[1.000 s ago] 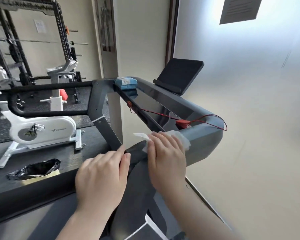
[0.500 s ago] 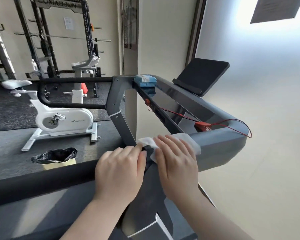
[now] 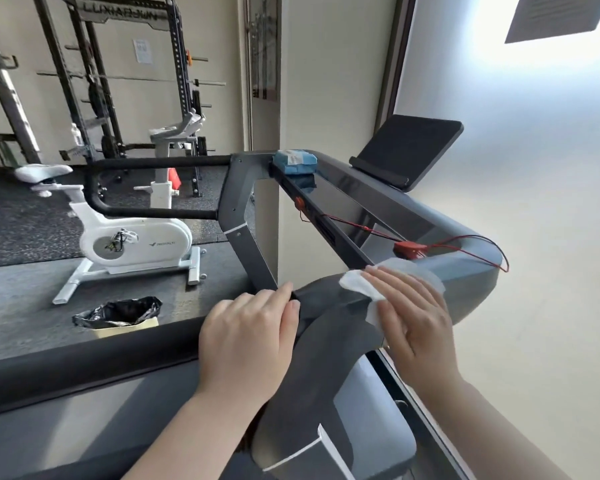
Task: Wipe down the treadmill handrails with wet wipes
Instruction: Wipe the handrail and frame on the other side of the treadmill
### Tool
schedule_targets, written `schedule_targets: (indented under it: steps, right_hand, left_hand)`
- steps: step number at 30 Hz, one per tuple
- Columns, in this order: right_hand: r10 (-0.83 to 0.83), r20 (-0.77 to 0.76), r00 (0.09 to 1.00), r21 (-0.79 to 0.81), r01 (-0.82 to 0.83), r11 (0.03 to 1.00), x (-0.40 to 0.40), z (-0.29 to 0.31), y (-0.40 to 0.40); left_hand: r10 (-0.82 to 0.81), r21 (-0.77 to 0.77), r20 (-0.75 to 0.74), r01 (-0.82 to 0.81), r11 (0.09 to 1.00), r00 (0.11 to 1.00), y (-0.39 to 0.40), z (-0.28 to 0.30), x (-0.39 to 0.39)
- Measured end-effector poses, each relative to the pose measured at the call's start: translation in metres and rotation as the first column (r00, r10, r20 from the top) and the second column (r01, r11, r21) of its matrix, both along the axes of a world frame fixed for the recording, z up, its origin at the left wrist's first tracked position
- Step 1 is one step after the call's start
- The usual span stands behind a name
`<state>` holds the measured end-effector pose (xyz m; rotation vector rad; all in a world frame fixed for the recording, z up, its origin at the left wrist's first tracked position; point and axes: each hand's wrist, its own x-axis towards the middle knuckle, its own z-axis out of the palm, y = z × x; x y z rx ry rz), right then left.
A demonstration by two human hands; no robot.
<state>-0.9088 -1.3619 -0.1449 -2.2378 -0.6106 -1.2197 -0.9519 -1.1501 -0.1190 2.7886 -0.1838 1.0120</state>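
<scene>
pressing a wet wipe (image 3: pixel 361 285) on the handrail (image 3: pixel 329 306) with flat right fingers (image 3: pixel 395 289), left hand (image 3: pixel 246 334) resting open.

A: Left hand (image 3: pixel 246 341)?
B: Bare. Broad smooth back, knuckles only faintly marked, fingers (image 3: pixel 257 306) slender and tapering toward rounded tips.

A: Right hand (image 3: pixel 416 323)?
B: Bare likewise. Same slim build; faint ridges fanning across back toward knuckles.

A: Nails (image 3: pixel 370 269)?
B: Short, rounded, plain, with pale glossy surfaces. Clearest at right fingertips; on left, glimpsed at one tip only.

A: Left forearm (image 3: pixel 187 434) and right forearm (image 3: pixel 482 427)?
B: Bare along whole visible length, down to bottom edge of view. Slim and smooth, narrowest at wrist, widening gradually below. Right wrist shaded on its inner side.
</scene>
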Motion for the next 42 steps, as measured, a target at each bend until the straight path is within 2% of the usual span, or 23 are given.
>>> schedule_targets:
  steps: [2,3,4,5,6,8,10,11,13,15,16,17,20,23,27,28,30,32,33,34,37,39,42]
  right_hand:
    - [-0.165,-0.012,0.986,0.21,0.164,0.964,0.014,-0.002,-0.023]
    - [-0.264,-0.054,0.963,0.312,0.267,0.912,0.02,0.0,-0.02]
    - [-0.32,-0.102,0.942,0.377,0.335,0.864,0.024,0.005,-0.003]
    - [-0.331,-0.113,0.937,0.373,0.349,0.86,0.022,0.01,0.021]
    - [-0.298,-0.085,0.951,0.303,0.31,0.901,0.016,0.01,0.044]
    - [-0.095,0.043,0.995,0.083,0.091,0.992,-0.001,0.001,0.068]
    - [0.09,0.076,0.993,-0.072,-0.085,0.994,-0.003,0.004,0.045]
    - [0.074,0.075,0.994,-0.09,-0.067,0.994,0.004,0.005,0.026]
    - [-0.143,0.036,0.989,0.068,0.14,0.988,0.018,0.012,-0.007]
    - [-0.329,-0.06,0.942,0.319,0.331,0.888,0.027,0.017,-0.008]
    - [-0.367,-0.102,0.924,0.388,0.377,0.841,0.028,0.019,0.008]
    - [-0.376,-0.109,0.92,0.382,0.387,0.839,0.024,0.018,0.028]
    - [-0.189,0.01,0.982,0.133,0.186,0.974,-0.005,0.004,0.072]
    - [-0.094,0.087,0.992,-0.058,0.099,0.993,-0.015,-0.004,0.06]
    - [-0.127,0.146,0.981,-0.045,0.135,0.99,-0.034,-0.026,0.07]
    - [-0.095,0.157,0.983,-0.11,0.113,0.988,-0.04,-0.035,0.079]
    - [-0.005,0.139,0.99,-0.381,0.058,0.923,-0.047,-0.064,0.096]
    - [-0.008,0.074,0.997,-0.639,0.053,0.767,-0.05,-0.091,0.104]
    - [-0.053,0.075,0.996,-0.702,0.091,0.706,-0.05,-0.097,0.105]
    - [-0.125,0.101,0.987,-0.714,0.159,0.682,-0.051,-0.096,0.108]
    - [-0.424,0.129,0.896,-0.562,0.419,0.714,-0.051,-0.08,0.127]
    - [-0.544,0.118,0.831,-0.567,0.506,0.65,-0.053,-0.091,0.148]
    - [-0.523,-0.072,0.849,-0.818,0.25,0.518,-0.074,-0.155,0.185]
  left_hand:
    - [0.015,-0.003,-0.004,-0.015,1.0,1.0,-0.001,0.001,0.0]
    - [0.024,-0.007,-0.009,-0.024,1.0,1.0,-0.001,0.001,0.0]
    - [0.03,-0.009,-0.013,-0.03,1.0,0.999,-0.002,0.001,0.001]
    - [0.032,-0.002,-0.015,-0.032,0.999,0.999,-0.002,0.001,0.002]
    - [0.028,0.01,-0.014,-0.027,1.0,1.0,-0.002,0.0,0.001]
    - [0.014,0.032,-0.017,-0.013,0.999,1.0,-0.001,0.001,-0.001]
    - [-0.017,0.04,-0.039,0.019,0.999,0.999,0.002,0.002,-0.002]
    - [-0.039,0.039,-0.051,0.041,0.998,0.998,0.004,0.002,-0.002]
    - [-0.085,0.056,-0.067,0.089,0.995,0.994,0.007,0.004,-0.002]
    - [-0.126,0.087,-0.078,0.132,0.987,0.989,0.013,0.004,-0.002]
    - [-0.15,0.107,-0.094,0.159,0.981,0.984,0.016,0.005,-0.002]
    - [-0.18,0.125,-0.12,0.194,0.973,0.976,0.021,0.007,-0.002]
    - [-0.303,0.117,-0.242,0.337,0.934,0.922,0.036,0.017,-0.006]
    - [-0.38,0.022,-0.385,0.42,0.907,0.841,0.067,0.027,-0.011]
    - [-0.38,-0.023,-0.467,0.419,0.908,0.799,0.101,0.037,-0.017]
    - [-0.387,-0.016,-0.462,0.429,0.903,0.798,0.104,0.038,-0.018]
    - [-0.381,0.014,-0.437,0.429,0.903,0.815,0.104,0.036,-0.02]
    - [-0.351,0.109,-0.335,0.406,0.907,0.875,0.108,0.028,-0.023]
    - [-0.332,0.17,-0.278,0.387,0.906,0.901,0.114,0.023,-0.025]
    - [-0.313,0.217,-0.229,0.362,0.907,0.922,0.122,0.017,-0.028]
    - [-0.273,0.231,-0.1,0.289,0.929,0.957,0.154,0.001,-0.039]
    - [-0.217,0.239,-0.062,0.226,0.944,0.974,0.162,-0.004,-0.044]
    - [-0.171,0.228,-0.039,0.176,0.958,0.984,0.158,-0.008,-0.047]
